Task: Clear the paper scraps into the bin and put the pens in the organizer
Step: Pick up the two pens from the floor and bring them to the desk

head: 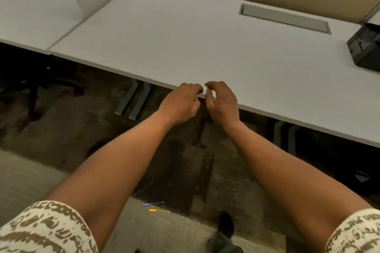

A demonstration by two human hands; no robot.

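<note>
Both hands are meeting at the near edge of the white desk (185, 33), the left hand (181, 99) and right hand (221, 101) curling fingertip to fingertip, possibly pinching a small pale scrap between them; whether either is actually gripping anything is too small to tell. Far to the right of the right hand, the dark organizer (365, 47) is sitting at the desk's end. Well below and behind the hands, a purple pen (153, 204) and a yellow pen (158, 210) are lying on the floor just beside a dark shoe (226, 225). No bin is showing. A step could crush or kick those pens, and a loose pinch could be dropping the scrap over the edge.
</note>
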